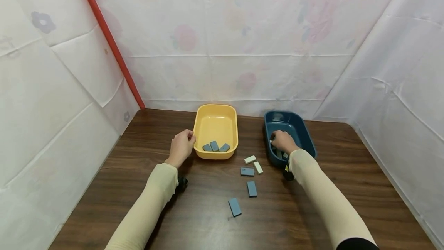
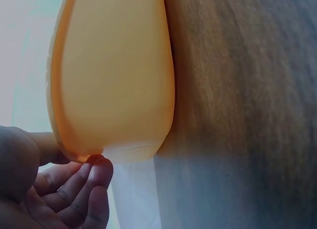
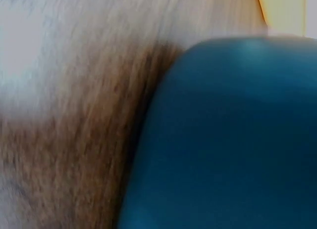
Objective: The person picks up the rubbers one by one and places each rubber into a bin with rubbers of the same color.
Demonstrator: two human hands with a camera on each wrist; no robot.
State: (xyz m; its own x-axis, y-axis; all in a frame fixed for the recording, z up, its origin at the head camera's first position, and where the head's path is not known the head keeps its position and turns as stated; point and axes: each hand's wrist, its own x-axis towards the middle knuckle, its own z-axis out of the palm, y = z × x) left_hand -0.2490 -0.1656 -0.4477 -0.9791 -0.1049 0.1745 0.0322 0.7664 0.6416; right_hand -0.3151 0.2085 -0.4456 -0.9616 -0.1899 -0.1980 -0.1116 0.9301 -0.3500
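Observation:
My left hand pinches the left rim of a yellow plastic tub; the left wrist view shows the fingers curled at that rim. Three grey-blue blocks lie at the near end inside the tub. My right hand reaches down into a dark blue tub, fingers curled, with a small pale block at the fingertips. Several pale and grey blocks lie below that hand, partly hidden by it. From the right wrist, only the blue tub's outer wall shows, not the hand.
Between and in front of the tubs, two cream blocks and three grey-blue blocks lie scattered on the dark wooden table. White patterned sheeting hangs behind and on both sides. A red pole slants at the back left.

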